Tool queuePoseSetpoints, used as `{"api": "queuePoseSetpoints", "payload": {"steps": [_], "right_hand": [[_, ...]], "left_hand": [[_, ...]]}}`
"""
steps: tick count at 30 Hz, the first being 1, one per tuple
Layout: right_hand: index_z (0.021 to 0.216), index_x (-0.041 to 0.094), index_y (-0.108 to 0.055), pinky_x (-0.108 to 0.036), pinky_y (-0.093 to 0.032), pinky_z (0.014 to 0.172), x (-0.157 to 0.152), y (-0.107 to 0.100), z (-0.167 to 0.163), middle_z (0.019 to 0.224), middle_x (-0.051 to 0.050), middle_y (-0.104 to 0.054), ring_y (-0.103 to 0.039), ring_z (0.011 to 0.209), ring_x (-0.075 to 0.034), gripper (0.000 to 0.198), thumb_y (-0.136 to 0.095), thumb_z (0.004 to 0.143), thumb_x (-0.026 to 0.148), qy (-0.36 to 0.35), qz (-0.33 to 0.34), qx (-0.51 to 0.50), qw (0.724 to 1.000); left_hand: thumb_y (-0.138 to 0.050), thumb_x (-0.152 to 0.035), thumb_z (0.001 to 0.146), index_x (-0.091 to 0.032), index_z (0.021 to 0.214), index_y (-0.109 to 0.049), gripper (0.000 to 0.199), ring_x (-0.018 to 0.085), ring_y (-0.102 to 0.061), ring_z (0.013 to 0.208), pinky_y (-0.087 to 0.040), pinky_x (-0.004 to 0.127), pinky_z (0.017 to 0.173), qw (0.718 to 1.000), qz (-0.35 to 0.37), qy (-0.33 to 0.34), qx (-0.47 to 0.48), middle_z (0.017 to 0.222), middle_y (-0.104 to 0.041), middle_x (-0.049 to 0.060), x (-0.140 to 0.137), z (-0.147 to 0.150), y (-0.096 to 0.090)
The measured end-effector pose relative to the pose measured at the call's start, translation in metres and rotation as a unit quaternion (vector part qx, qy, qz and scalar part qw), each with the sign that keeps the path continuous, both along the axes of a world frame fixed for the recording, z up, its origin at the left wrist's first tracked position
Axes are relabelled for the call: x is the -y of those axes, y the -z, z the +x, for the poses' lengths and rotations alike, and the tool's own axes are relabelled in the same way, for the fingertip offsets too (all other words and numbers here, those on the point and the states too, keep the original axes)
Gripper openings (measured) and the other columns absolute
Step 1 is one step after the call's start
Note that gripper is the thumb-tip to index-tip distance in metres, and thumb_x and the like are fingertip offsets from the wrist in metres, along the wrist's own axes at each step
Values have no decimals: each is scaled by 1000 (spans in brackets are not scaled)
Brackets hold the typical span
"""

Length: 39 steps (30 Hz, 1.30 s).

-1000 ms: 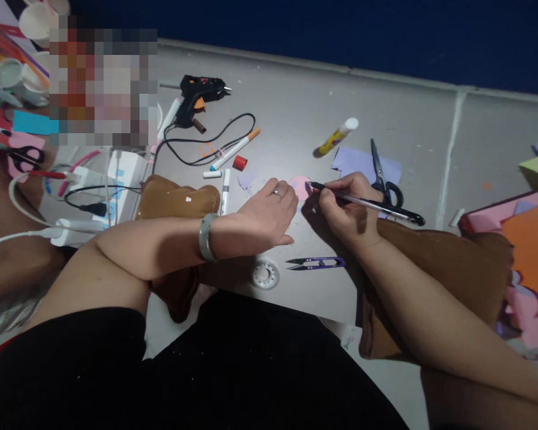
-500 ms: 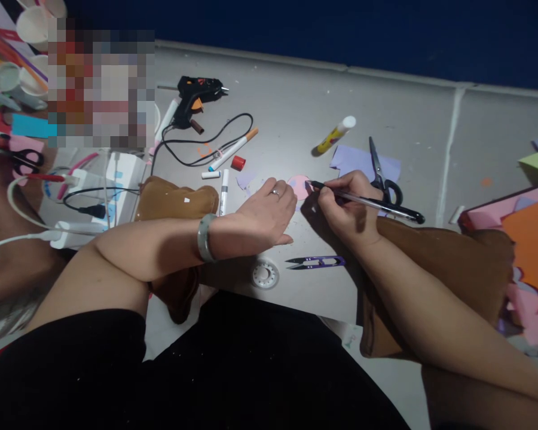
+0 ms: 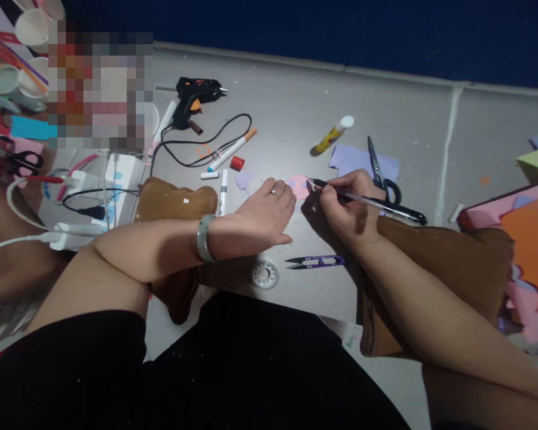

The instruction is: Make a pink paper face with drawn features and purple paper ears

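My right hand [image 3: 352, 206] grips a black pen [image 3: 372, 203] with a clear barrel, its tip at the right edge of a small pink paper circle [image 3: 298, 186] marked with pale purple patches. My left hand [image 3: 266, 215], wearing a ring and a bangle, lies flat with its fingers stretched out; the fingertips reach the circle's left edge, and whether they press on it I cannot tell. Purple thread snips [image 3: 316, 262] and a round white plastic disc [image 3: 264, 273] lie below the hands. Behind my right hand are black scissors [image 3: 379, 170] on purple paper [image 3: 363, 160].
A glue gun [image 3: 197, 98] with a looping cord lies at the back left, near markers [image 3: 233, 150] and a red cap [image 3: 237, 163]. A glue stick [image 3: 335, 135] is behind the circle. Power strips [image 3: 121, 185] and another person's arm [image 3: 22, 239] are left; coloured paper [image 3: 531, 251] is right.
The pen tip has shifted very slightly at the circle's right edge, and its tail has tipped a little to the right. My left hand stays in place.
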State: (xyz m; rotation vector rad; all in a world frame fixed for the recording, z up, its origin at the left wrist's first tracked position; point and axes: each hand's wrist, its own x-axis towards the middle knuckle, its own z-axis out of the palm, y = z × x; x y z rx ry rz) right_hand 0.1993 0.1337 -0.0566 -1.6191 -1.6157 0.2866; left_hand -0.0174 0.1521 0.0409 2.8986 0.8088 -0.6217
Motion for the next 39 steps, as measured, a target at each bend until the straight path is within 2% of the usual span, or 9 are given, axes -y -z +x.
{"api": "queuePoseSetpoints", "payload": {"steps": [6, 13, 17, 23, 29, 33, 39], "right_hand": [[81, 30, -58, -38, -55, 61, 0, -4, -4, 68, 0, -73, -63, 57, -20, 9, -62, 84, 38, 9, 19, 9, 1000], [83, 31, -57, -40, -55, 61, -1, -3, -3, 68, -1, -72, -63, 58, -22, 10, -62, 83, 39, 21, 9, 11, 1000], [83, 32, -55, -44, -56, 63, 0, -1, -2, 70, -2, -71, -63, 59, -24, 11, -66, 85, 34, 1, 2, -6, 1000], [84, 33, -53, -49, -57, 70, 2, -4, 0, 74, -5, -74, -65, 64, -26, 13, -66, 88, 32, 11, -29, 3, 999], [79, 33, -52, -42, -53, 61, 0, -3, -3, 65, -3, -70, -59, 56, -22, 12, -64, 81, 34, 11, 12, 0, 1000], [81, 32, -55, -43, -56, 66, 1, -2, -2, 70, -3, -72, -62, 62, -23, 11, -65, 84, 31, 20, -11, 7, 1000], [82, 31, -55, -43, -54, 62, 1, -1, -1, 66, -1, -66, -61, 58, -23, 9, -63, 82, 36, 15, 1, 4, 1000]], "left_hand": [[-57, -55, 115, 5, 164, -55, 77, 43, -57, 156, -39, 52, 132, 1000, 21, 6, 9, 169, -60, 33, 0, 0, 7], [-55, -56, 116, 4, 165, -55, 77, 42, -57, 157, -39, 51, 131, 1000, 22, 8, 3, 171, -59, 32, 1, -1, 6], [-57, -55, 115, 7, 165, -54, 79, 44, -57, 156, -38, 53, 131, 999, 23, 6, 21, 170, -59, 35, 1, -2, 8], [-58, -53, 115, 8, 166, -52, 80, 45, -56, 158, -37, 53, 132, 1000, 8, 2, 16, 170, -58, 35, 0, -1, 6], [-58, -54, 115, 6, 166, -54, 79, 44, -57, 156, -38, 53, 131, 1000, 14, -1, 20, 169, -60, 34, 1, -1, 9], [-57, -54, 115, 8, 164, -54, 79, 43, -59, 154, -39, 51, 130, 999, 23, 6, 22, 167, -61, 35, 1, -2, 11], [-56, -55, 116, 6, 164, -55, 78, 43, -59, 154, -38, 51, 130, 999, 27, 8, 16, 167, -61, 34, 0, -2, 9]]}}
